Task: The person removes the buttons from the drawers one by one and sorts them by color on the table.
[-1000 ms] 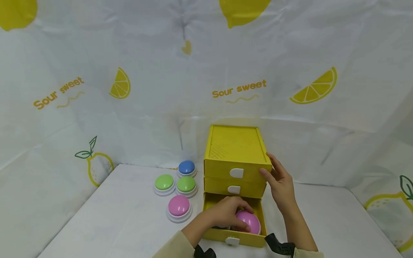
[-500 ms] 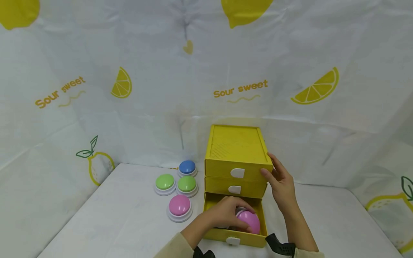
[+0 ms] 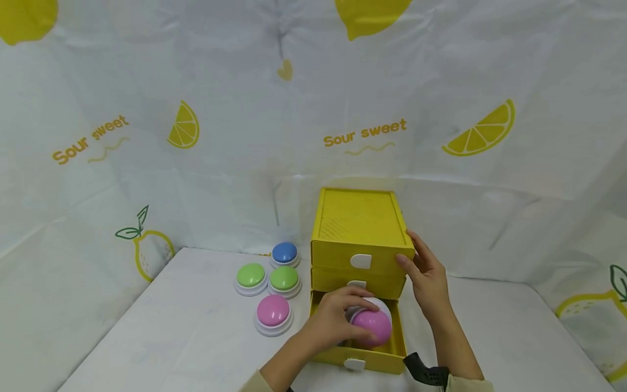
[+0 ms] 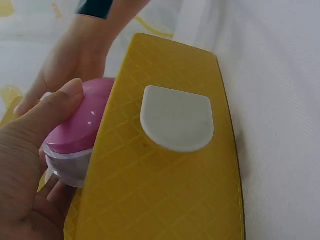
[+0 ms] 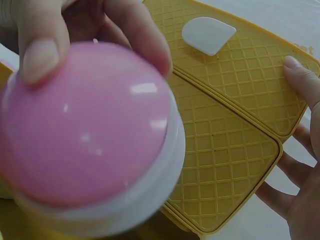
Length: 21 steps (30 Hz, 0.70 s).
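Observation:
My left hand [image 3: 333, 321] grips a pink push button [image 3: 372, 328] with a white base, thumb on the dome and fingers round its far side. It is tilted toward me, over the pulled-out bottom drawer [image 3: 399, 340] of a yellow drawer unit [image 3: 362, 218]. In the left wrist view the pink button [image 4: 82, 120] shows partly behind the drawer front [image 4: 165, 185]. My right hand [image 3: 428, 280] holds the unit's right front corner, thumb on the top drawer's face and fingers along the side. Something else in the drawer is mostly hidden by my left hand.
Left of the unit stand a blue button [image 3: 284, 253], a green button [image 3: 251, 276], a second green button [image 3: 284, 279] and another pink button [image 3: 273, 311] on the white table [image 3: 171, 326]. A white lemon-print cloth [image 3: 245, 163] hangs close behind the unit.
My left hand has raised the pink button from the drawer floor and tipped it, so its white base now shows behind the dome. The right hand stays at the corner.

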Each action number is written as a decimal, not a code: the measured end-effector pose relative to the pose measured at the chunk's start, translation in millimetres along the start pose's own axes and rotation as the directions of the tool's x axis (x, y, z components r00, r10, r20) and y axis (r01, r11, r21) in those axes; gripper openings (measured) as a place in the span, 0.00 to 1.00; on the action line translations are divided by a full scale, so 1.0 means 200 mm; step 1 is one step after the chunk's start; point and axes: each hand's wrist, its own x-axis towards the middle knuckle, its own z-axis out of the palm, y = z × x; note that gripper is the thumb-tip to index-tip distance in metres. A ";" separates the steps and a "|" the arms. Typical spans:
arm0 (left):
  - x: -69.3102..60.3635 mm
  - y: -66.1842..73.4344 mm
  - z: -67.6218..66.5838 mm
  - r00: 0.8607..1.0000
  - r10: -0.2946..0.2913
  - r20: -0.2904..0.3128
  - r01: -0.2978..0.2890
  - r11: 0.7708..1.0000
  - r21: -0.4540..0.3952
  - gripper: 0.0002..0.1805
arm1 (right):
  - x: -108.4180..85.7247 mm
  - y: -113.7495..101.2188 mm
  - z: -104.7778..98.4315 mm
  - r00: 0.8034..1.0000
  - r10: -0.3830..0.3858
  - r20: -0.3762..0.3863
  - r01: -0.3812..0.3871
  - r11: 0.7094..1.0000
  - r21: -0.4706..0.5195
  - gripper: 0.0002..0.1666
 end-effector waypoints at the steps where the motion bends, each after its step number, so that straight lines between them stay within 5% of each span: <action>1: -0.01 0.00 -0.01 1.000 0.004 -0.017 -0.004 1.000 -0.026 0.21 | 0.00 0.00 0.00 1.000 0.000 0.001 0.000 1.000 0.000 0.34; 10: -0.14 -0.02 -0.08 0.984 -0.030 -0.173 -0.011 0.973 -0.232 0.21 | 0.00 0.00 0.00 1.000 0.020 0.004 -0.020 1.000 -0.013 0.35; 21: -0.24 -0.02 -0.22 0.966 -0.048 -0.252 -0.006 0.978 -0.210 0.22 | 0.00 0.00 0.00 1.000 0.017 0.020 -0.017 1.000 -0.007 0.35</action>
